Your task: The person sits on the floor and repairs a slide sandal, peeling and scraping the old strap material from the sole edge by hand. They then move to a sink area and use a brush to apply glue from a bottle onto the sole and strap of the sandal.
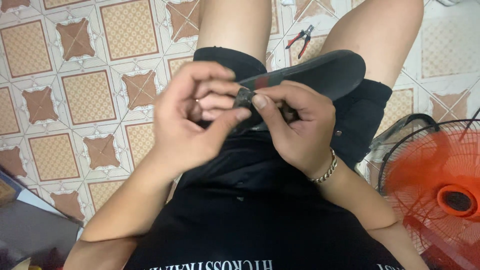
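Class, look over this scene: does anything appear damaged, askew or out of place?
The black sandal lies across the lap, and both the left hand and the right hand pinch the end of its strap, which seems detached. Red-handled pliers lie on the floor tiles.

I see both hands meeting over my lap. My left hand (pixel 192 117) curls its thumb and fingers onto the dark strap (pixel 244 97) of a black slide sandal (pixel 320 72), and my right hand (pixel 297 125) pinches the same strap from the other side, thumb on top. The sole juts out beyond the right hand, resting across my thigh. A chain bracelet (pixel 327 169) circles the right wrist. Past the hands, red-handled pliers (pixel 301 40) lie on the patterned tiled floor (pixel 95 85). An orange fan (pixel 440 190) stands right of the right forearm.
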